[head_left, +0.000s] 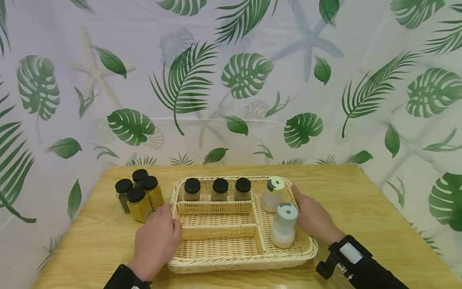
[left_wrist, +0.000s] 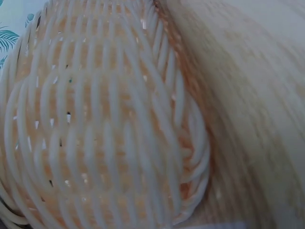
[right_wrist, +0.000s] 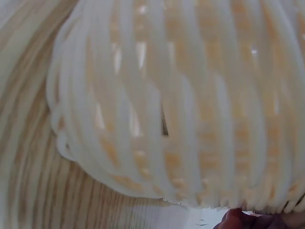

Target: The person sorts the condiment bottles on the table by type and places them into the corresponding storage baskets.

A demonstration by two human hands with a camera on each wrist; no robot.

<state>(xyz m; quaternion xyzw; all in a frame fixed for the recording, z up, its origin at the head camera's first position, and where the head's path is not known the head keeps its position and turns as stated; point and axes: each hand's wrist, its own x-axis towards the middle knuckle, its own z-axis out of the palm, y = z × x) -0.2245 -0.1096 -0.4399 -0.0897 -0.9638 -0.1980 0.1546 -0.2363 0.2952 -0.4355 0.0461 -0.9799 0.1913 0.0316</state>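
Note:
A cream woven basket point(head_left: 216, 263) with dividers sits on the table. My left hand point(head_left: 159, 237) grips its left side with curled fingers. At the right side my right hand point(head_left: 315, 216) holds the rim, its fingers partly hidden behind the basket edge. Three black-lidded jars point(head_left: 220, 189) stand in the back compartment. In the right compartment are a shaker bottle with a yellow-green lid point(head_left: 273, 196) and one with a pale blue-green lid point(head_left: 284, 226). Both wrist views are filled by the woven basket wall point(left_wrist: 100, 119); fingertips point(right_wrist: 233, 219) show at the bottom edge of the right one.
Several black-lidded spice jars point(head_left: 138, 204), some with yellow contents, cluster on the wooden table point(head_left: 335, 180) left of the basket, right by my left hand. A leaf-patterned cloth point(head_left: 231, 100) hangs behind the table and along its sides.

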